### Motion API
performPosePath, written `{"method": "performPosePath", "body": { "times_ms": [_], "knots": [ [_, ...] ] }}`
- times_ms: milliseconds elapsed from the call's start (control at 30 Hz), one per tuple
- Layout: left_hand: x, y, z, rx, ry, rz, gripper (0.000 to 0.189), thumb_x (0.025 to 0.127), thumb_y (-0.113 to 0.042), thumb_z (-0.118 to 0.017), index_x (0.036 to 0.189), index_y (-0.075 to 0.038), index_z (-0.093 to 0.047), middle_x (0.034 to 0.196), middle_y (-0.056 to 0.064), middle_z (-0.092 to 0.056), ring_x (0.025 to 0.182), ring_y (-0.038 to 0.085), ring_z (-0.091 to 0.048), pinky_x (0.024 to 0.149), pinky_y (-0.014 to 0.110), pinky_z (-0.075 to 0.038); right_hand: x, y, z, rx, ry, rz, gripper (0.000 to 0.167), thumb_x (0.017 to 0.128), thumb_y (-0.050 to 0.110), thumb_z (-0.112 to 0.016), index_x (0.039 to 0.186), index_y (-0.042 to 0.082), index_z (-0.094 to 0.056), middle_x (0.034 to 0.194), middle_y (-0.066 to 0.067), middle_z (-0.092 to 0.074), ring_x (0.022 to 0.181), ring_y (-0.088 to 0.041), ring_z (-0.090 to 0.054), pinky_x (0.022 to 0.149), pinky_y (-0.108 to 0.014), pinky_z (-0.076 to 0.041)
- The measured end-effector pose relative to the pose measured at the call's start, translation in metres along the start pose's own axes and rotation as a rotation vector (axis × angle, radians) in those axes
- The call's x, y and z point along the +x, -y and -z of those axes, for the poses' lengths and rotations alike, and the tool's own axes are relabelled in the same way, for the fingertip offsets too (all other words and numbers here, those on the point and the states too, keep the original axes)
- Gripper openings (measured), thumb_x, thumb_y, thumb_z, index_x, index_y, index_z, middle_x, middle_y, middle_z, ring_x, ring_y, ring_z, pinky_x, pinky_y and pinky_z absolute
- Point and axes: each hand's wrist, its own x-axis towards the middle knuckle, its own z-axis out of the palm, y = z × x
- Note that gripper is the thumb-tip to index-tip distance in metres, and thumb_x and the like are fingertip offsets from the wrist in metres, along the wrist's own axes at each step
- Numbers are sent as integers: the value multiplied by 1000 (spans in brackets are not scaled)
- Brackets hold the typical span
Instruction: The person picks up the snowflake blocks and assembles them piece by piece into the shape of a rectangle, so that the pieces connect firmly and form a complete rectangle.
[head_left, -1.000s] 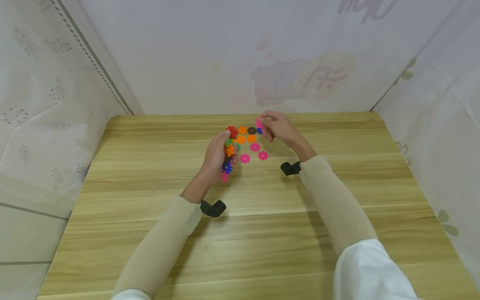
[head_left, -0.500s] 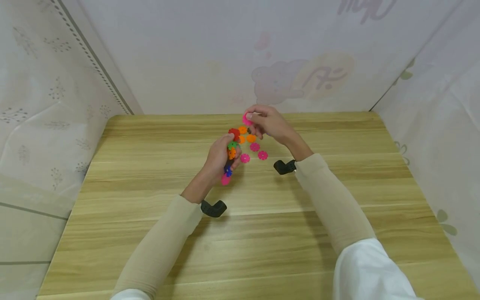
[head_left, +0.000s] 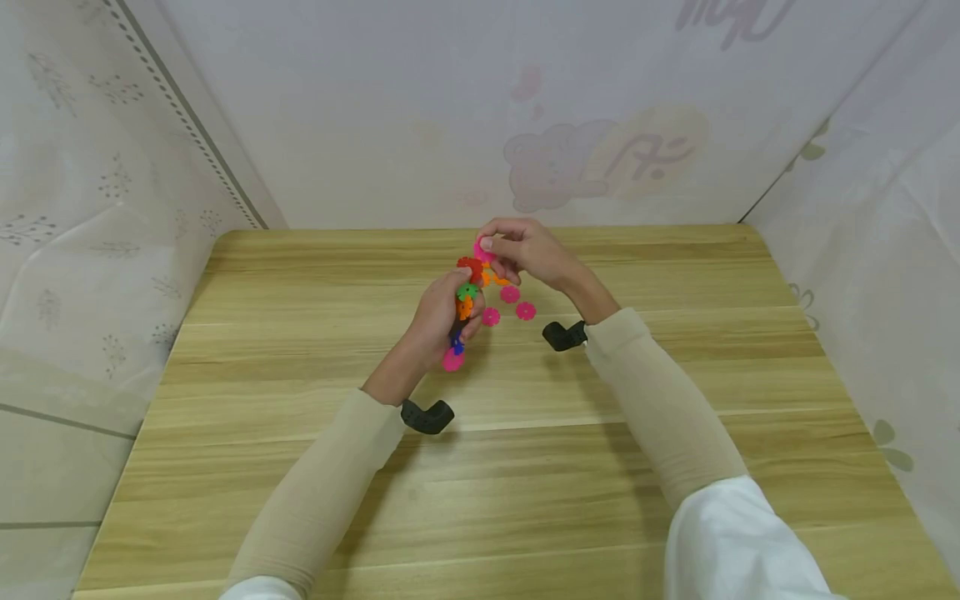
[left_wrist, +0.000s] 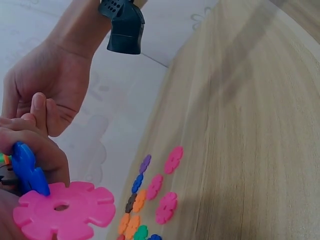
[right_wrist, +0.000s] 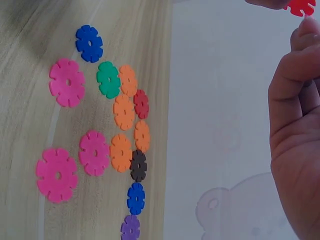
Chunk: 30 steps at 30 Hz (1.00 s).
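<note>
My left hand (head_left: 433, 321) grips a chain of slotted plastic flower discs, raised above the tabletop. A red disc (head_left: 471, 267) tops the chain, followed by a green disc (head_left: 468, 291) and an orange disc (head_left: 465, 308). Lower down, a blue disc (left_wrist: 27, 167) is slotted to a pink end disc (left_wrist: 65, 210). Between thumb and fingers, my right hand (head_left: 536, 254) pinches another pink disc (head_left: 482, 247) right by the red one. Whether those two touch cannot be told. Fingers hide part of the chain; in the right wrist view the pinched disc is not visible.
Loose flower discs lie flat on the wooden table (head_left: 570, 500) beyond the hands: several orange, a green (right_wrist: 108, 80), a dark brown (right_wrist: 138, 165), a purple (right_wrist: 130, 228) and a pink (right_wrist: 57, 175) among them. A printed cloth wall (head_left: 360, 125) rises behind the table's far edge.
My right hand has moved left with the pink disc, from over the loose discs to the chain's red top. My left hand has shifted slightly right and tilted the chain.
</note>
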Motion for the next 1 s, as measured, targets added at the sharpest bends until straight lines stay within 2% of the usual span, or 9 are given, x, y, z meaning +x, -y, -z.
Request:
{"method": "performPosePath", "body": {
  "times_ms": [233,400,567,700,833,1000],
  "knots": [
    [0,0,-1,14,23,3,40,105,-32,-30,78,-7,-45,53,-1,-44,38,12,-37,36,23,-30,-1,-2,1,-15,9,8,19,101,14,-52,100,-1,-63,59,-10,-49,45,-24,-39,42,-28,-37],
    [0,-3,-2,0,44,61,46,106,-34,-32,71,-6,-44,51,-1,-43,37,11,-37,37,23,-29,-3,-3,1,-42,25,9,18,101,15,-53,100,0,-64,60,-10,-49,47,-22,-41,44,-28,-39],
    [0,-10,-2,-66,89,119,38,105,-35,-35,83,-6,-45,52,-3,-41,36,8,-33,36,20,-30,-3,-2,1,-60,31,39,19,101,15,-53,100,-1,-64,59,-11,-48,47,-20,-40,44,-29,-38],
    [0,-14,-1,-109,106,134,34,106,-34,-35,89,-6,-44,53,-3,-40,36,7,-29,35,18,-29,-2,-2,-1,-43,27,53,20,101,15,-52,98,-1,-64,58,-10,-47,46,-19,-39,44,-30,-36],
    [0,-14,0,-138,108,124,33,106,-34,-35,92,-7,-46,54,-3,-41,37,7,-30,36,18,-30,-1,-2,-3,-41,17,45,20,101,17,-52,98,1,-65,58,-9,-47,46,-19,-38,44,-28,-36],
    [1,-9,0,-227,120,112,31,106,-33,-34,98,-9,-52,59,-1,-46,45,11,-36,42,20,-36,0,-2,-4,-69,-7,10,21,101,18,-53,104,1,-66,59,-10,-49,46,-20,-40,44,-28,-35]
  ]
}}
